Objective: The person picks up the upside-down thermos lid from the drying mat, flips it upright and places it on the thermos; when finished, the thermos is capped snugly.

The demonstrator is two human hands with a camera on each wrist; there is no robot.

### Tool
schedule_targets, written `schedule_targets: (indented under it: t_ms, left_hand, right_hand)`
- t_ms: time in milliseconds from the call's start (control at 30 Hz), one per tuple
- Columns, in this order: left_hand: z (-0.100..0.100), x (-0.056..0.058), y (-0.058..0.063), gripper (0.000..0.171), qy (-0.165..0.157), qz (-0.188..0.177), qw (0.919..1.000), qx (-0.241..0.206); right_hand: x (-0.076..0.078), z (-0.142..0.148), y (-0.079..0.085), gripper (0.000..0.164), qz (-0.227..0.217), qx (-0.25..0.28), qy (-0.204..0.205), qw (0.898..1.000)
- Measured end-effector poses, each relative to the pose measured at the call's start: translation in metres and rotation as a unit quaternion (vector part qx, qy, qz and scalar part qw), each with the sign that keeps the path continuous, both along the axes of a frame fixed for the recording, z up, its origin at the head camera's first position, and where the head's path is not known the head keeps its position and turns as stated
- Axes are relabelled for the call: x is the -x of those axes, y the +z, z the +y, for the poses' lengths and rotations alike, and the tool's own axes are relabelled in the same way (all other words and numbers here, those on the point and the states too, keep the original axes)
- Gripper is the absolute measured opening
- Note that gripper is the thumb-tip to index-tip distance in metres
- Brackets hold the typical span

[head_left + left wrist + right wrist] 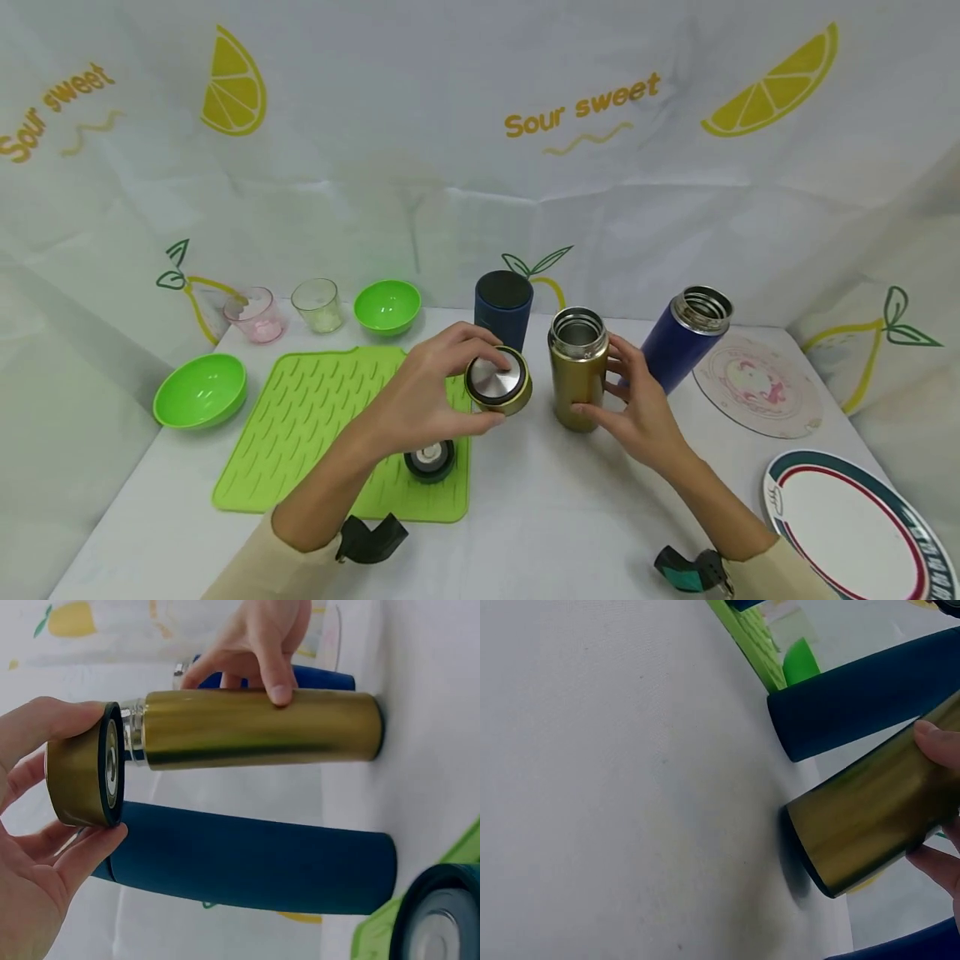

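Note:
In the head view my left hand (pixel 427 383) pinches the gold lid (pixel 498 382) of a thermos between thumb and fingers, its silver top facing the head camera. The lid's dark-rimmed underside shows in the left wrist view. My right hand (pixel 637 408) grips an uncapped gold thermos (pixel 579 379) by its side, its steel mouth uppermost. In the right wrist view, the base of this gold thermos (pixel 877 814) sits close to the tabletop beside a dark shadow. The lid is off the thermos, to its left in the head view.
A capped dark blue thermos (pixel 504 312) stands behind; an uncapped blue thermos (pixel 682 342) is right of my right hand. A dark lid (pixel 430 461) lies on the green mat (pixel 300 433). Green bowls (pixel 201 392), small glasses (pixel 317 307), a round pink-patterned mat (pixel 757 387) and a plate (pixel 847 521) surround these.

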State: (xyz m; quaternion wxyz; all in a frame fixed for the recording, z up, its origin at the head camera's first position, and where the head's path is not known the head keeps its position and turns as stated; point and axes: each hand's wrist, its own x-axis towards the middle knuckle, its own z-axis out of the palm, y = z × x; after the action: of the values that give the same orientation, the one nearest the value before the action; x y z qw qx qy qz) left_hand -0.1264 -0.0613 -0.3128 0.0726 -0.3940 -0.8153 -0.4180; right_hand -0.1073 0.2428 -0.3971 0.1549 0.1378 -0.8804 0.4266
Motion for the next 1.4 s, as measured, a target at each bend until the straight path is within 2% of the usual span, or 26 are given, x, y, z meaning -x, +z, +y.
schedule_targets:
  t_ms: [167,333,600,900,1233,1400]
  left_hand:
    - [0.008,-0.001,0.01,0.041,-0.002,-0.015,0.9997,-0.019]
    - [0.017,-0.002,0.016,0.041,-0.013,-0.024,0.999,-0.036]
    - [0.027,-0.002,0.017,0.044,-0.03,-0.039,0.9978,-0.045]
    - [0.035,0.0,0.008,0.045,-0.036,-0.047,0.9976,-0.036]
    - [0.031,0.002,0.004,0.046,-0.039,-0.062,0.9965,-0.04]
    - [0.023,0.004,0.004,0.047,-0.055,-0.077,0.9951,-0.028]
  right_hand:
    - [-0.006,0.009,0.008,0.104,-0.013,-0.04,0.045,0.998]
    - [-0.009,0.014,0.016,0.1,-0.033,-0.058,0.093,0.993]
    - [-0.011,0.015,0.026,0.094,-0.058,-0.077,0.163,0.982]
    - [-0.011,0.011,0.033,0.09,-0.086,-0.091,0.18,0.976]
    - [-0.007,0.011,0.035,0.086,-0.078,-0.087,0.189,0.975]
    - [-0.006,0.009,0.035,0.082,-0.089,-0.076,0.201,0.973]
